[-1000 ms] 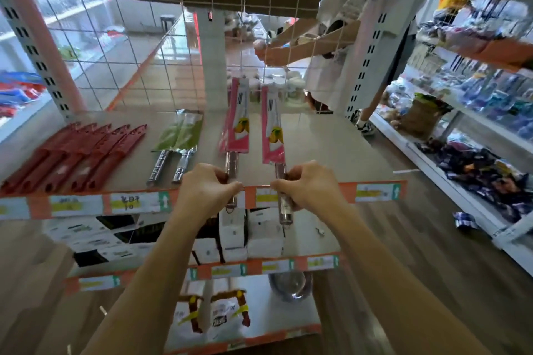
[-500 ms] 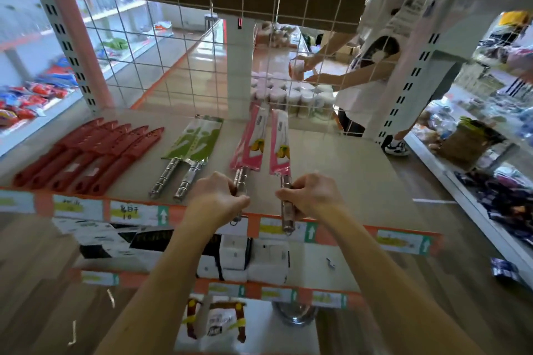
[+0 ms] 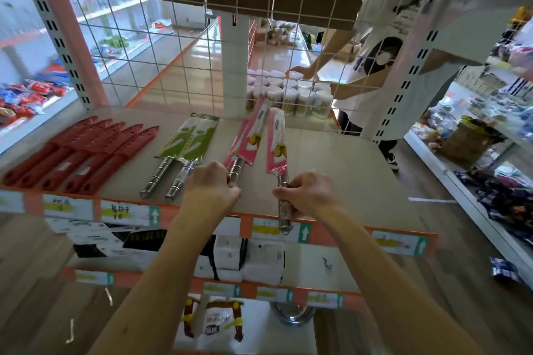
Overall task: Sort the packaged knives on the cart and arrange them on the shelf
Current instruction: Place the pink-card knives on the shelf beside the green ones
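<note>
Currently, left hand gripping steel handle of left pink-sleeved knife, right hand gripping right pink-sleeved knife, both blades resting on shelf, green-sleeved knives alongside.

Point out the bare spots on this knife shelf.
Widest bare patch: shelf right of the pink knives, out to the right upright. A narrow strip runs between red knives and green knives. The left end is crowded.

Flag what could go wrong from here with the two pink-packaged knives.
The right pink knife, held by the right hand, juts its handle past the shelf edge; released there, it might tip off. The left pink knife, held by the left hand, slants toward it, so packs may overlap.
</note>
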Demonstrator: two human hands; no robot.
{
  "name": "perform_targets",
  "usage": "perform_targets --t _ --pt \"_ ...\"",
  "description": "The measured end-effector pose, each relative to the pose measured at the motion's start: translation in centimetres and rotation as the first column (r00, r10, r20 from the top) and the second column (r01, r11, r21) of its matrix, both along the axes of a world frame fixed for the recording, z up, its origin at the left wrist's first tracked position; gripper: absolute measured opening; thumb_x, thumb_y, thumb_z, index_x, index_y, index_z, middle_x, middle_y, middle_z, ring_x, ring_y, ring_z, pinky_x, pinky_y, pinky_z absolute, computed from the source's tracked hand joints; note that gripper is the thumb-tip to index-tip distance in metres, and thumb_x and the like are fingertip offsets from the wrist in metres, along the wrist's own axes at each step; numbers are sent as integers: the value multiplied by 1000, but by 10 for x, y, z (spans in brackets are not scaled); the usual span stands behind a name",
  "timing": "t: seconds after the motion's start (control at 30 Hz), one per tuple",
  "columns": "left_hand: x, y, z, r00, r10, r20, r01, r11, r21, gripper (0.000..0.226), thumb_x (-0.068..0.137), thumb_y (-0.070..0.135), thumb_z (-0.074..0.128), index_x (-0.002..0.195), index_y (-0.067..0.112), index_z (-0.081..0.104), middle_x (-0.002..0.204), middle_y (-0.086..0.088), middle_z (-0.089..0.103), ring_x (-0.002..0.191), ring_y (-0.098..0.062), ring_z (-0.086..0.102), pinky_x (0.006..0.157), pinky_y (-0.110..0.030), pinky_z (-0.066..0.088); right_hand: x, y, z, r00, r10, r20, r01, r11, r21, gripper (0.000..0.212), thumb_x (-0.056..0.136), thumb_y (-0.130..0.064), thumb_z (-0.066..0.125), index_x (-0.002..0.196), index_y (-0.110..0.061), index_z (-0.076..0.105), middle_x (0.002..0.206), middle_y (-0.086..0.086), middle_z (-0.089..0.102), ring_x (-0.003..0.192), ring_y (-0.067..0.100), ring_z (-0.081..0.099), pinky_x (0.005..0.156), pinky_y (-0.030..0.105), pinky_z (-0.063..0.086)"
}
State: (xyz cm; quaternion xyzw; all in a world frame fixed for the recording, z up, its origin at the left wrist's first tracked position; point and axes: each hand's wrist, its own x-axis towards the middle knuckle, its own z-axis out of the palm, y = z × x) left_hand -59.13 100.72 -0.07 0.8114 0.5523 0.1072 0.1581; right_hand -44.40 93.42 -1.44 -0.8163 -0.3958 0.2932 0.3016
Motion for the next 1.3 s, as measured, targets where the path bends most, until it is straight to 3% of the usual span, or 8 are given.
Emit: perform_targets --t 0.13,0.33,0.5,0.7,0.8,0.93,1.07,1.3 --pt "1 1 0 1000 9 -26 -7 996 91 19 87 21 56 89 6 68 80 -7 60 75 -21 52 66 -26 39 0 2 0 1000 8 -5 -8 1000 13 22 83 -28 69 79 -7 65 72 4 65 62 13 67 65 25 59" --pt "3 1 -9 1000 17 22 -20 989 149 20 85 14 58 102 11 68 97 -8 66 88 -22 59 69 -25 38 6 5 -7 1000 -13 -9 14 1000 27 25 82 -26 71 78 -1 68 71 9 68 63 21 70 69 36 61" --pt "10 -5 -14 998 13 60 -24 985 172 26 87 9 58 112 11 61 107 -11 61 102 -27 56 81 -28 43 8 7 -9 1000 -9 -2 9 999 31 25 81 -26 72 76 -2 68 69 9 69 62 20 70 70 37 61" --pt "19 -18 -26 998 -64 16 62 991 123 39 87 0 52 123 14 48 111 -13 56 104 -26 51 80 -27 39 17 4 -13 1000 5 -1 -5 1000 29 27 81 -27 71 74 -2 68 71 12 70 64 21 71 71 39 61" --pt "24 -17 -30 996 -88 -11 88 991 97 38 87 1 51 122 15 45 110 -13 58 103 -27 52 76 -27 38 21 4 -14 1000 -3 -5 4 999 43 27 81 -26 72 73 0 69 74 16 71 67 25 72 71 42 60" --pt "29 -13 -29 994 -108 -4 108 992 65 35 86 4 54 118 16 48 106 -12 63 101 -27 57 80 -33 47 24 2 -15 1000 -14 -1 14 999 40 28 81 -24 72 75 3 70 73 17 71 66 26 72 71 42 60" --pt "33 -9 -24 992 -123 19 122 991 53 30 92 19 53 121 15 50 109 -13 64 104 -31 60 84 -36 48 25 2 -16 1000 -25 -3 25 999 32 30 81 -25 73 78 5 71 73 18 72 66 26 72 71 42 60" --pt "36 -6 -21 984 -145 103 144 989 21 17 86 17 55 102 15 62 99 -8 66 98 -26 61 80 -30 44 26 1 -14 999 -29 14 29 999 29 33 80 -27 73 78 5 70 77 20 72 70 28 73 72 43 60"
